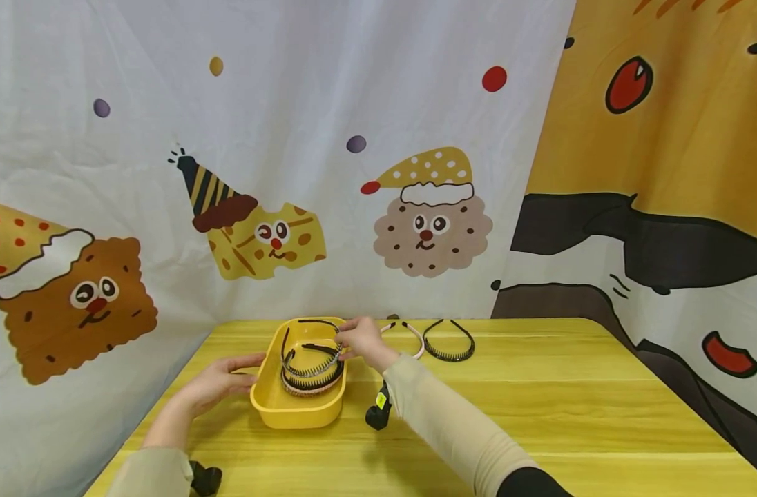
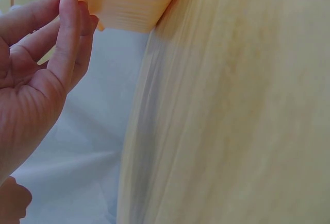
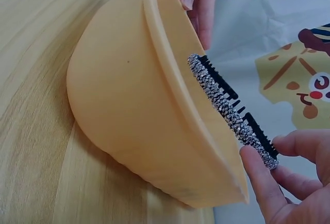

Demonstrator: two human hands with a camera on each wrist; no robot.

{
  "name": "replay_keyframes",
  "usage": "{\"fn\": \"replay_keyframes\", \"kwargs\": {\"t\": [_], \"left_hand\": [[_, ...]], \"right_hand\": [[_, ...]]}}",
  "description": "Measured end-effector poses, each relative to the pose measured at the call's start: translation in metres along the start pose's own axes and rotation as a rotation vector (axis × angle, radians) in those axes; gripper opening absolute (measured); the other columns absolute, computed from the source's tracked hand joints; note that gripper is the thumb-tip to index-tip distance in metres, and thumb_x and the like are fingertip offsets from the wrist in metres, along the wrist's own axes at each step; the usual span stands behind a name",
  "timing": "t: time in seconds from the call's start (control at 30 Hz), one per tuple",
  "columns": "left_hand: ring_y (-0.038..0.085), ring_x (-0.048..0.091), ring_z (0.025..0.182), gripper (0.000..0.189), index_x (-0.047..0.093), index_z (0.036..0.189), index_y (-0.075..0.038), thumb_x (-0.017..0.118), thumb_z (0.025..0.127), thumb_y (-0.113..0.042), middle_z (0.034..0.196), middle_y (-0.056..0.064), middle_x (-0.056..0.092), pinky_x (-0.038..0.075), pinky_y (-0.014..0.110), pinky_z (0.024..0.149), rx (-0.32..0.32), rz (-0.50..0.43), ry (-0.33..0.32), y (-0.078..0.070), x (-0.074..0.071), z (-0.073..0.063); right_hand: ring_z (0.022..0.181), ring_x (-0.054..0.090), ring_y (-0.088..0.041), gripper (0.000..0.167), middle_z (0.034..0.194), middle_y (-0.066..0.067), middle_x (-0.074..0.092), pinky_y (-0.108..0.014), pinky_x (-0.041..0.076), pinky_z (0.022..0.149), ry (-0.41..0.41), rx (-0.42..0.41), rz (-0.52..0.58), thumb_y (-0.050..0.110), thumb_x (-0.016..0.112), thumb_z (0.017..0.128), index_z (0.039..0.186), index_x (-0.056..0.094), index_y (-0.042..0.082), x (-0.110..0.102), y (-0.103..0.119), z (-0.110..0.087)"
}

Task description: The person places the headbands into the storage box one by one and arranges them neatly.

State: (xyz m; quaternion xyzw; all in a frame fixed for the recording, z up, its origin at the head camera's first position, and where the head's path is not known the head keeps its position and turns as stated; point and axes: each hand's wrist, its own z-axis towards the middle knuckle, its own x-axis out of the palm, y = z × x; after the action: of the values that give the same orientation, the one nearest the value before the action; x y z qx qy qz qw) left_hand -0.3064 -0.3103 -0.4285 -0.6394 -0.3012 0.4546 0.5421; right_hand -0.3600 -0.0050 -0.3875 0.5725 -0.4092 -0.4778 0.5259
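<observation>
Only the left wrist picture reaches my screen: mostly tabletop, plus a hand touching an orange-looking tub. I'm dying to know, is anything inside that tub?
Observer: Yes, headbands. The head view looks down into the tub and shows them overlapping there, too closely for me to count surely.
Visitor: Oh, how fun! And the other hand, which my picture doesn't show: is it busy or just waiting?
Observer: Busy. The right wrist view shows the right hand pinching a glittery silver-and-black headband with little black teeth along it.
</observation>
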Motion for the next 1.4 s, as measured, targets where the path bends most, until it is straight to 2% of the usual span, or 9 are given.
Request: {"fn": "replay_keyframes", "kwargs": {"t": [0.17, 0.27, 0.5, 0.67, 0.83, 1.0, 1.1, 1.27, 1.4], "left_hand": [[0.022, 0.057, 0.117, 0.065, 0.024, 0.145, 0.016, 0.059, 0.097, -0.008, 0.149, 0.037, 0.021, 0.051, 0.035, 0.092, 0.006, -0.017, 0.007, 0.002, -0.001, 0.0], [0.021, 0.057, 0.117, 0.064, 0.023, 0.145, 0.017, 0.058, 0.097, -0.008, 0.149, 0.038, 0.02, 0.051, 0.036, 0.092, 0.016, -0.01, 0.016, 0.003, -0.002, 0.0], [0.024, 0.055, 0.119, 0.064, 0.024, 0.145, 0.016, 0.059, 0.097, -0.009, 0.15, 0.036, 0.02, 0.051, 0.036, 0.093, 0.007, -0.012, 0.015, 0.002, -0.002, 0.001], [0.033, 0.052, 0.122, 0.064, 0.024, 0.146, 0.015, 0.058, 0.097, -0.008, 0.15, 0.036, 0.021, 0.051, 0.037, 0.093, -0.006, -0.017, 0.011, 0.0, -0.001, 0.001], [0.031, 0.053, 0.121, 0.065, 0.024, 0.146, 0.014, 0.059, 0.097, -0.008, 0.15, 0.036, 0.02, 0.05, 0.037, 0.093, -0.013, -0.023, 0.004, 0.0, -0.001, 0.001], [0.028, 0.055, 0.12, 0.064, 0.025, 0.146, 0.015, 0.059, 0.097, -0.009, 0.15, 0.036, 0.021, 0.051, 0.036, 0.093, -0.009, -0.014, 0.007, -0.002, 0.0, 0.0], [0.027, 0.055, 0.119, 0.064, 0.025, 0.146, 0.015, 0.059, 0.097, -0.009, 0.15, 0.036, 0.021, 0.051, 0.036, 0.092, -0.003, -0.01, 0.009, -0.002, 0.0, 0.0], [0.028, 0.055, 0.12, 0.064, 0.025, 0.146, 0.015, 0.059, 0.097, -0.009, 0.15, 0.036, 0.02, 0.051, 0.035, 0.093, -0.009, -0.021, 0.008, 0.0, -0.001, 0.001], [0.03, 0.053, 0.121, 0.064, 0.024, 0.146, 0.016, 0.058, 0.097, -0.009, 0.15, 0.036, 0.019, 0.051, 0.035, 0.093, -0.006, -0.022, 0.007, 0.001, -0.002, 0.002]], "right_hand": [[0.089, 0.064, -0.038, 0.034, 0.102, -0.015, 0.06, -0.035, 0.059, 0.062, -0.007, -0.014, -0.079, -0.001, 0.065, 0.086, 0.118, 0.061, -0.012, 0.002, -0.005, 0.004], [0.094, 0.064, -0.042, 0.033, 0.098, -0.015, 0.062, -0.034, 0.059, 0.061, -0.012, -0.02, -0.107, -0.001, 0.066, 0.085, 0.116, 0.062, -0.012, 0.003, -0.007, 0.006], [0.073, 0.07, -0.031, 0.029, 0.098, -0.016, 0.066, -0.037, 0.059, 0.062, 0.0, -0.031, -0.241, 0.002, 0.07, 0.085, 0.111, 0.066, -0.01, 0.001, -0.006, 0.006], [0.069, 0.069, -0.031, 0.028, 0.104, -0.02, 0.067, -0.04, 0.059, 0.062, 0.001, -0.051, -0.315, 0.003, 0.072, 0.085, 0.109, 0.068, -0.01, -0.003, -0.004, 0.006], [0.08, 0.069, -0.035, 0.031, 0.108, -0.021, 0.066, -0.031, 0.058, 0.054, 0.004, -0.062, -0.297, 0.004, 0.072, 0.084, 0.111, 0.067, -0.011, -0.009, -0.001, 0.006], [0.096, 0.063, -0.036, 0.03, 0.116, -0.021, 0.063, -0.032, 0.058, 0.057, 0.013, -0.088, -0.243, 0.005, 0.071, 0.085, 0.11, 0.067, -0.011, -0.018, 0.001, 0.003], [0.097, 0.062, -0.036, 0.029, 0.119, -0.02, 0.062, -0.033, 0.059, 0.059, 0.011, -0.09, -0.247, 0.008, 0.07, 0.087, 0.111, 0.067, -0.01, -0.026, 0.005, 0.0], [0.087, 0.062, -0.029, 0.033, 0.112, -0.016, 0.064, -0.037, 0.059, 0.064, -0.012, -0.069, -0.287, 0.014, 0.069, 0.089, 0.115, 0.067, -0.006, -0.044, 0.012, -0.002], [0.082, 0.06, -0.025, 0.034, 0.11, -0.016, 0.064, -0.04, 0.059, 0.067, -0.025, -0.059, -0.268, 0.016, 0.068, 0.089, 0.116, 0.066, -0.006, -0.061, 0.016, -0.001]]}}
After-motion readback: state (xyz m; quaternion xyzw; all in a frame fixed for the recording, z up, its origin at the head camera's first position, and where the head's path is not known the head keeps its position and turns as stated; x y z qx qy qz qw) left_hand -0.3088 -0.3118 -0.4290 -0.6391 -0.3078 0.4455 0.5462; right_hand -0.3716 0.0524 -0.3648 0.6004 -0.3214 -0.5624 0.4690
